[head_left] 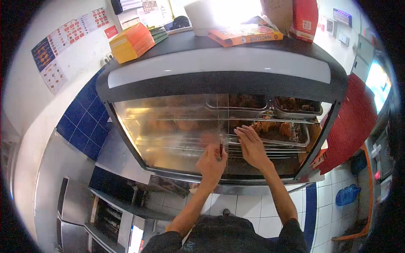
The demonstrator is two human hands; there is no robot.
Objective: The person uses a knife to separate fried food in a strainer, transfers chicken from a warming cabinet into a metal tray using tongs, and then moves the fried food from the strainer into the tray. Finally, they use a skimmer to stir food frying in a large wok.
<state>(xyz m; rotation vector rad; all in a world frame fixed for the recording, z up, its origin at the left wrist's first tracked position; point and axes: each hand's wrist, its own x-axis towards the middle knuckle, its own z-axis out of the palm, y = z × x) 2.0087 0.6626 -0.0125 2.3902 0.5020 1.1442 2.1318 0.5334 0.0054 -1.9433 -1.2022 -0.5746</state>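
Observation:
A food warmer cabinet [219, 86] with a sliding door [168, 135] stands in front of me. The hazy door panel covers the left part of the cabinet, and the right part stands uncovered. My left hand [212, 164] is closed at the panel's right edge, its fingers on a small dark door handle [220, 147]. To its right, my right hand [253, 148] has its fingers stretched out, holding nothing, before the uncovered part. Just beyond those fingers, a metal tray [291, 142] holds fried chicken [270, 127]. Two more trays of food, including one tray [297, 113], sit on the shelf above.
On top of the cabinet are a hand glove box [249, 37], an orange and yellow carton [133, 42], a white container [198, 17] and a red box [304, 19]. A red cloth-like sheet [348, 122] hangs at right. A blue water bottle [348, 195] lies on the tiled floor.

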